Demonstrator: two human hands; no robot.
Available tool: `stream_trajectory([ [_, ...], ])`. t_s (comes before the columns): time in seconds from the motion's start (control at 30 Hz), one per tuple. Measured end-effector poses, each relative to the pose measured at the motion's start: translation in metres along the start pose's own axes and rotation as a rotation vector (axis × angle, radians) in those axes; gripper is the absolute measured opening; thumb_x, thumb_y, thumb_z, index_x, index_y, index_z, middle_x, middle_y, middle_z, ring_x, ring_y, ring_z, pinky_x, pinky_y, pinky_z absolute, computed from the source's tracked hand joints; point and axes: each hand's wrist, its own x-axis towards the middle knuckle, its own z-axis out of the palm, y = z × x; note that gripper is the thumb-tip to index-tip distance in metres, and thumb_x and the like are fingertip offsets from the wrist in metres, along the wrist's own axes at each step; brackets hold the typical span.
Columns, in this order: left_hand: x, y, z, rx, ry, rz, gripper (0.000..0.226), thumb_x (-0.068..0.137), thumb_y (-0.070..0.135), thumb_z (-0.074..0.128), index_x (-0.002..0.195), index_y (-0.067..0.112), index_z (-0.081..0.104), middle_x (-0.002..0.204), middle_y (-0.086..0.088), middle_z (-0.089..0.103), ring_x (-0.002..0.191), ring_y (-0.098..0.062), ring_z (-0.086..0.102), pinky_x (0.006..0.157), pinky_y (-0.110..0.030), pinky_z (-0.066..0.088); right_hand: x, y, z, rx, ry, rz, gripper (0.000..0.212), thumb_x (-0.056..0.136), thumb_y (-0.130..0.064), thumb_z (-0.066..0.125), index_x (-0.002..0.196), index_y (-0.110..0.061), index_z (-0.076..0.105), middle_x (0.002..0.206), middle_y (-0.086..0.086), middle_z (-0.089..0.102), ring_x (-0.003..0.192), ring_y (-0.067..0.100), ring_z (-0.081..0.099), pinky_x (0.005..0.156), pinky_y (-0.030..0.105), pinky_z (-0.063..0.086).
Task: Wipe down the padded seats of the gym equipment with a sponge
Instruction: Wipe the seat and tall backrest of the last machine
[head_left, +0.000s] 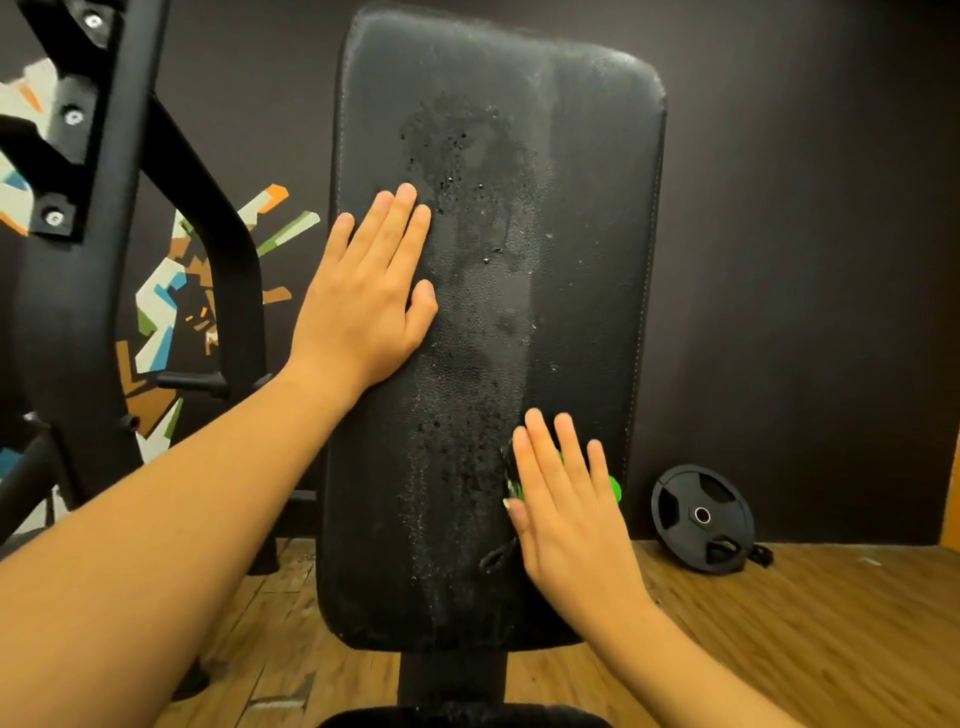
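Note:
A tall black padded backrest (587, 208) fills the middle of the view, with a wet, soapy streak running down its centre. My left hand (363, 291) lies flat on the pad's left side, fingers straight and pointing up. My right hand (566, 504) presses a green sponge (614, 487) against the pad's lower right with straight fingers; only a green edge and a dark strip of the sponge show beside the hand. A small dark loop sticks out under that hand. The top of a black seat pad (467, 719) shows at the bottom edge.
A black steel machine frame (98, 291) stands at the left. A black weight plate (701, 517) leans against the dark wall at the lower right. The floor (779, 649) is wooden. A painted mural (171, 312) covers the wall behind the frame.

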Motion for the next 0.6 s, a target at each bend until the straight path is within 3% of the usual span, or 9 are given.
stream_trajectory([
  [0.17, -0.001, 0.001, 0.000, -0.007, -0.002, 0.001, 0.063, 0.100, 0.030, 0.035, 0.157, 0.004, 0.028, 0.166, -0.015, 0.021, 0.154, -0.030, 0.020, 0.124, -0.050, 0.015, 0.033, 0.008, -0.013, 0.037, 0.044, 0.081, 0.063, 0.107, -0.036, 0.031, 0.162, -0.009, 0.017, 0.170, 0.011, 0.010, 0.158, 0.032, 0.001, 0.125, 0.052, 0.013],
  [0.37, -0.001, 0.000, -0.001, -0.005, -0.009, -0.003, 0.063, 0.101, 0.030, 0.034, 0.158, 0.005, 0.026, 0.167, -0.014, 0.019, 0.154, -0.030, 0.018, 0.124, -0.051, 0.015, 0.009, -0.012, -0.001, 0.041, 0.082, 0.167, 0.064, 0.105, -0.033, 0.034, 0.161, -0.008, 0.018, 0.170, 0.012, 0.011, 0.157, 0.033, 0.001, 0.125, 0.052, 0.010],
  [0.6, -0.002, 0.000, 0.001, -0.010, 0.008, -0.002, 0.062, 0.101, 0.030, 0.035, 0.157, 0.005, 0.029, 0.166, -0.014, 0.022, 0.153, -0.031, 0.021, 0.123, -0.051, 0.017, -0.083, -0.029, 0.042, -0.052, 0.034, -0.027, 0.081, 0.095, -0.040, 0.040, 0.163, -0.012, 0.004, 0.171, 0.007, 0.001, 0.157, 0.030, 0.000, 0.123, 0.047, 0.007],
])
